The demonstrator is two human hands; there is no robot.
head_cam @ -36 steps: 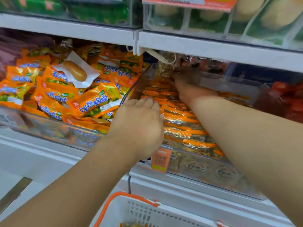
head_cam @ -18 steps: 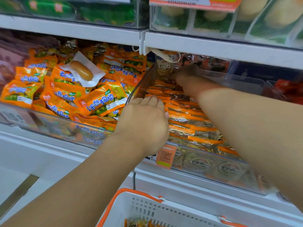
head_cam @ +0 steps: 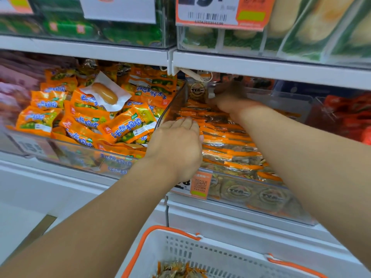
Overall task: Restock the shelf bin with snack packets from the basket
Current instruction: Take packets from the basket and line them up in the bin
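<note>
**Bin nearly full, a few packets left in the basket**

Head view: shelf bin, of clear plastic, already loaded with rows of snack packets almost up to the front wall. Left hand flat on the front rows at the left wall, fingers stretched and together, pressing, gripping nothing visible. Right hand deep at the back, under the upper shelf, beside one upright packet; blurred and shaded, so hold or no hold cannot be told. Below, basket with only a small heap of packets at the picture edge. Judged: mostly done; left to do, moving those last packets and tidying the rows.
</note>
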